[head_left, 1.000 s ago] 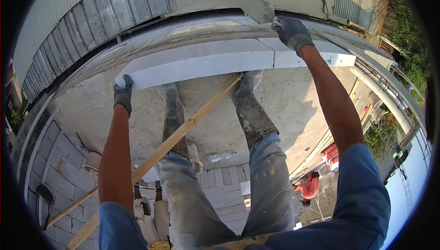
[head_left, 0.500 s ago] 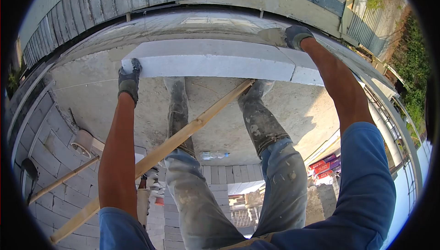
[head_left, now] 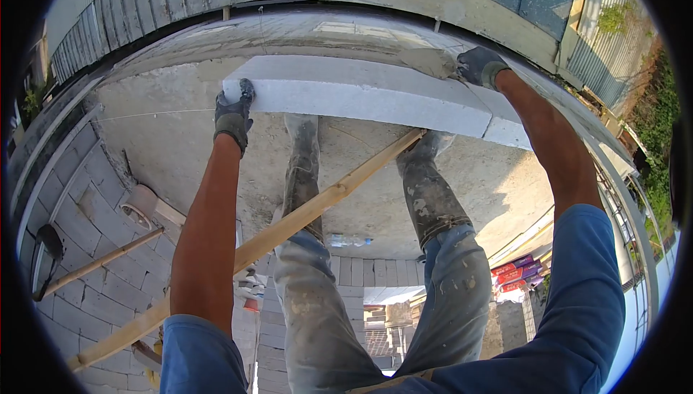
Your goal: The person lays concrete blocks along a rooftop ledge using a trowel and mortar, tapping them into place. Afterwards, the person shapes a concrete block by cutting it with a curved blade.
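Long white block (head_left: 361, 98) lies across upper ctr of frame, front face toward the cam; its R end meets a 2nd white block (head_left: 509, 134), thin joint line betw. them. L hand (head_left: 234, 114), gloved, grips the L end at the corner, fingers on the front face. R hand (head_left: 480, 67), also gloved, upper R of ctr, is clenched round the handle of a trowel (head_left: 427, 62); blade is at the block's far edge, can't tell if touching. Thin string (head_left: 162, 113) runs in from L toward the L hand. Below: rough concrete surface (head_left: 361, 199); wooden pole (head_left: 336, 193) runs diag. from lower L up to the R foot, passing in front of the L shin. Clear plastic bottle (head_left: 350, 240) betw. the legs; tub (head_left: 139, 205) mid L. Red & purple bags (head_left: 514, 273) lower R. Corrugated sheets (head_left: 188, 0) upper L, greenery (head_left: 653, 98) far R.
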